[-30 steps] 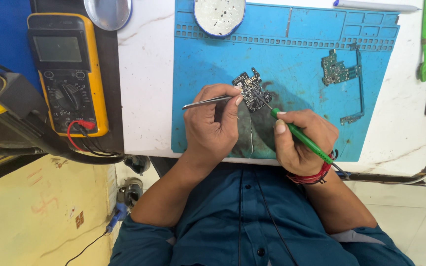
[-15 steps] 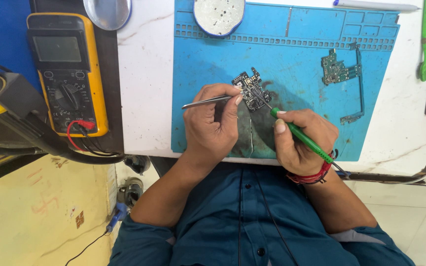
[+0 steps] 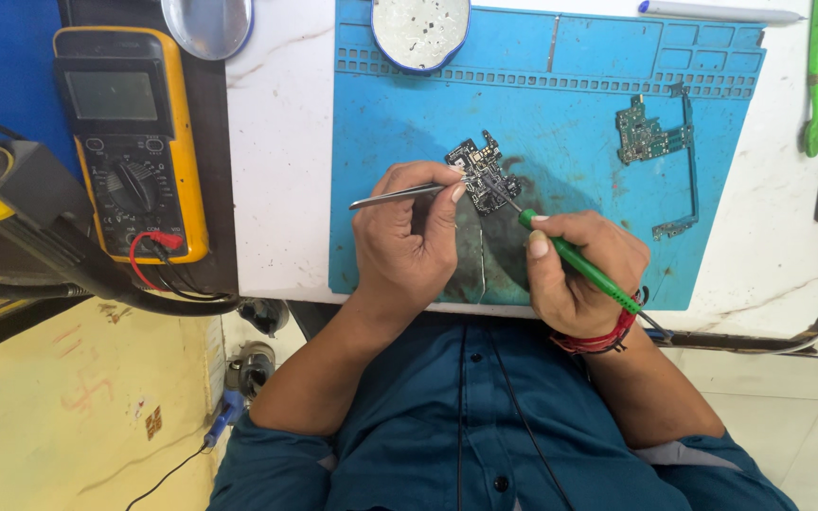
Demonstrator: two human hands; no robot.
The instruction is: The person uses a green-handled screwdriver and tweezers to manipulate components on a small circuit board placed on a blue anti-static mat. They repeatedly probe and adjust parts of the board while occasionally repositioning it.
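At upper left of the frame sits the yellow meter (image 3: 132,142), red lead plugged in. Moving right to centre, on the blue mat (image 3: 400,123): our left hand (image 3: 409,241) pinches metal tweezers (image 3: 400,196), tips at the small circuit board (image 3: 483,174). Our right hand (image 3: 575,270) grips the green-handled soldering iron (image 3: 575,261) like a pen, its tip touching the board. We judge short contact and wrists braced on the mat will serve best. A second board (image 3: 650,137) lies apart, upper right.

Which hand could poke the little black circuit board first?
Probably the right hand: its green-handled tool points its thin tip at the small black circuit board on the blue mat. The left hand is busy pinching silver metal tweezers at the board's edge.
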